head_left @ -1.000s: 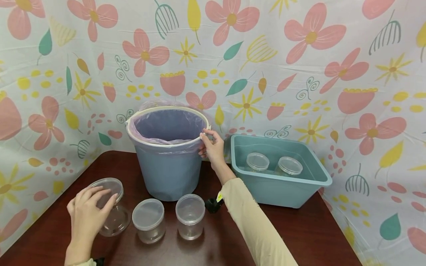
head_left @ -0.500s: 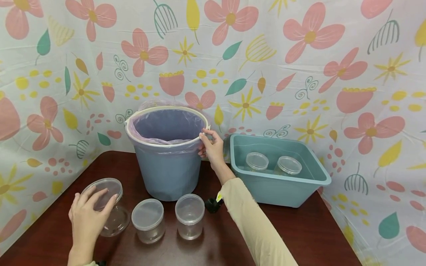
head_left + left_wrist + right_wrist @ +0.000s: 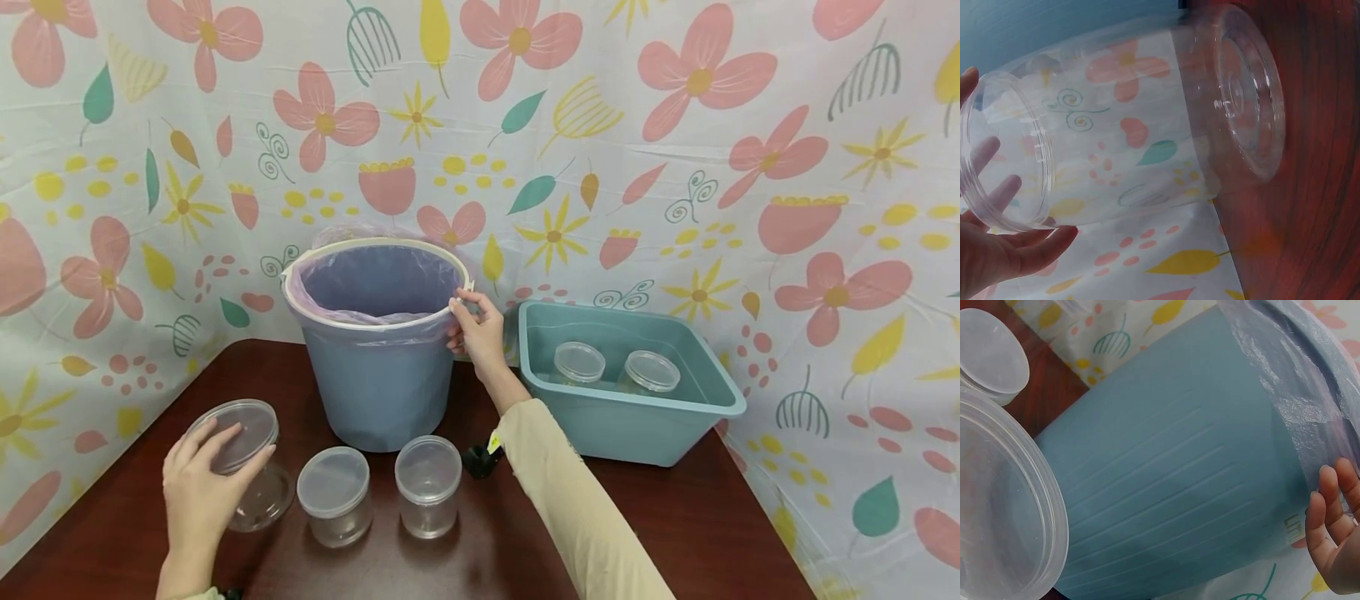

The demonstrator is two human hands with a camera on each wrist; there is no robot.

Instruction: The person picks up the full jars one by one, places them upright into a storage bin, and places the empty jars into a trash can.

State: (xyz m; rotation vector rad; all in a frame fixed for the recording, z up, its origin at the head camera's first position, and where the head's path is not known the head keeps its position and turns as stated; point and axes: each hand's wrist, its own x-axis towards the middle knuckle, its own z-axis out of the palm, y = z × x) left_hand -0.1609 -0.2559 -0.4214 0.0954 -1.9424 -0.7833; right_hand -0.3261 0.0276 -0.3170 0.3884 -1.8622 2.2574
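A tall clear plastic jar (image 3: 258, 492) stands on the left of the table. My left hand (image 3: 201, 487) grips it from above, thumb and fingers spread round its lid (image 3: 246, 433); in the left wrist view the fingers (image 3: 1041, 250) curve about the lid's ridged edge. Farther back is a blue-grey trash can (image 3: 378, 383) lined with a thin pinkish plastic bag (image 3: 315, 304). At the right of its white rim ring (image 3: 375, 323), my right hand (image 3: 480, 333) pinches the edge. Two shorter lidded jars, one on the left (image 3: 335, 496) and one on the right (image 3: 428, 485), stand in front of the can.
A teal plastic basin (image 3: 637, 408) sits at the back right, holding two lidded clear jars (image 3: 579, 363). By the right forearm lies a small black object (image 3: 480, 460) with a yellow label. A flower-patterned curtain (image 3: 555, 167) hangs behind the dark red-brown table (image 3: 510, 542).
My left hand has shifted slightly right and turned a little about the tall jar's lid. The right hand stays at the trash can's rim.
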